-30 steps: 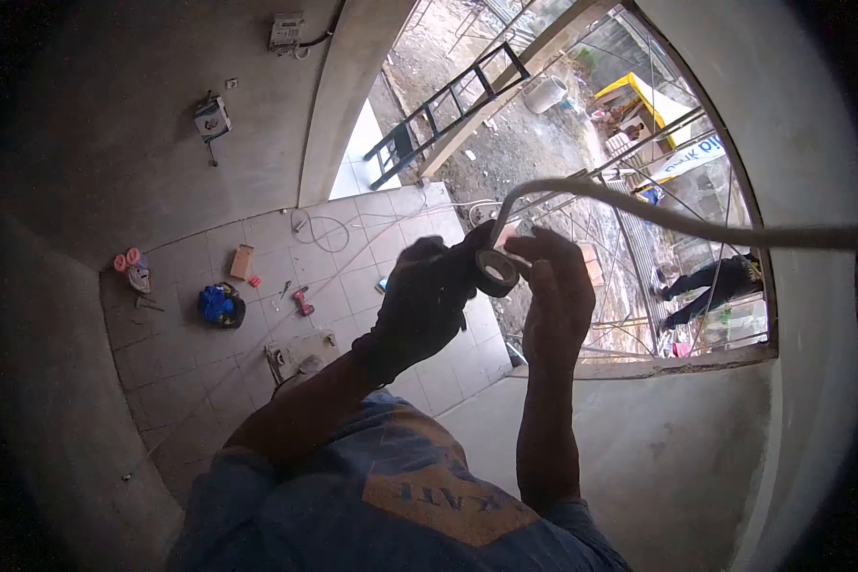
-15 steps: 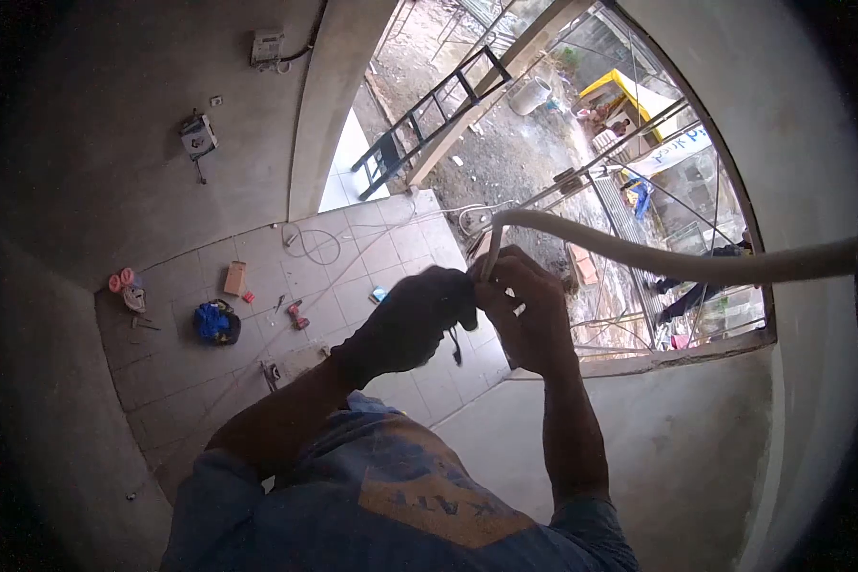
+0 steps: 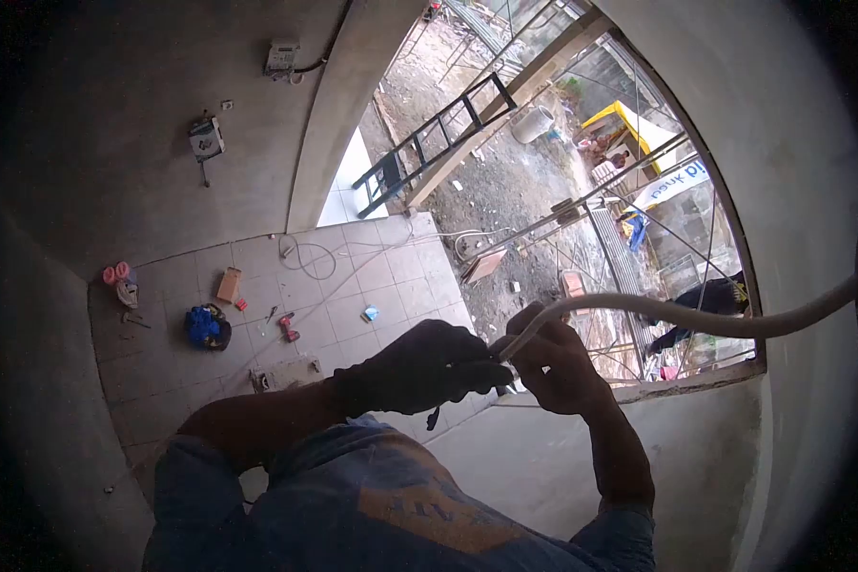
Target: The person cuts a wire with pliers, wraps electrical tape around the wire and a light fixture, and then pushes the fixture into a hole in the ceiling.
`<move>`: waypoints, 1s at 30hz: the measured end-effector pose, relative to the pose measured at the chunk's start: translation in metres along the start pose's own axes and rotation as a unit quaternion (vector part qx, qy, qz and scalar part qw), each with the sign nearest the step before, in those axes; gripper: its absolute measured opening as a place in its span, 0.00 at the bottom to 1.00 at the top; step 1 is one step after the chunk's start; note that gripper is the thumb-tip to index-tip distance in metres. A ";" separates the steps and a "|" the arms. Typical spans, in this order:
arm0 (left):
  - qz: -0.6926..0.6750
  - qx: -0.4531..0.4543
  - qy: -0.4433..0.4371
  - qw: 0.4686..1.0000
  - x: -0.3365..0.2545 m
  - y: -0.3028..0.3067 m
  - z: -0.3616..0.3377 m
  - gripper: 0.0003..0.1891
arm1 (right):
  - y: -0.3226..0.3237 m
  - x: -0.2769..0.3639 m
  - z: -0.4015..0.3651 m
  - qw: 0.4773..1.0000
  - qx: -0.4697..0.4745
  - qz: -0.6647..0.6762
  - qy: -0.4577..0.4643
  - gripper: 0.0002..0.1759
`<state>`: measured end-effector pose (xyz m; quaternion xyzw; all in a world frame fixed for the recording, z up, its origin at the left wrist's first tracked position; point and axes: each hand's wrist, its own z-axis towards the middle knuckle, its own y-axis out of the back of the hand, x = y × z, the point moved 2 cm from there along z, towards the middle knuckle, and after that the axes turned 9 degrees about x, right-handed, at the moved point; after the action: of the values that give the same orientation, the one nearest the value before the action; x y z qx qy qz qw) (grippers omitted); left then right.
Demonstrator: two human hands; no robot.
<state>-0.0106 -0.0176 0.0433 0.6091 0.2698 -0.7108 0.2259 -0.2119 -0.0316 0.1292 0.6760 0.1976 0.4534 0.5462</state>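
A thick white cable (image 3: 696,316) runs from the wall at the right edge, sags across the window opening, and ends between my hands. My right hand (image 3: 555,367) grips the cable near its end. My left hand (image 3: 429,367), in a dark glove, is closed around the cable's tip right beside the right hand. A short dark strip of tape (image 3: 433,418) hangs below the gloved hand. The tape roll itself is hidden.
Far below, on a tiled floor (image 3: 343,276), lie a blue bag (image 3: 203,326), a red drill (image 3: 286,327), a box (image 3: 228,284) and loose wires. A black ladder (image 3: 429,143) leans outside. A person in dark clothes (image 3: 705,300) stands beyond the window ledge (image 3: 696,381).
Both hands have dropped lower with the cable end, which now sags. The black tape roll seen a second ago is no longer visible; the hands are closed tighter together.
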 end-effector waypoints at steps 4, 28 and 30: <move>0.040 -0.006 -0.129 0.991 -0.012 -0.006 -0.017 0.20 | 0.003 -0.103 -0.054 0.945 -0.063 -0.249 -0.205 0.20; -0.041 -0.125 -0.168 0.977 -0.044 0.000 0.008 0.17 | 0.132 0.132 0.057 0.878 -0.441 0.104 0.156 0.25; -0.001 -0.103 -0.220 0.970 -0.072 0.003 -0.002 0.21 | 0.152 0.154 0.067 0.868 -0.486 0.029 0.100 0.24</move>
<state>0.0036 -0.0192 0.1140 0.4115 0.2855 -0.7958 0.3404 -0.1129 -0.0013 0.3302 0.2820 -0.0142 0.5729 0.7694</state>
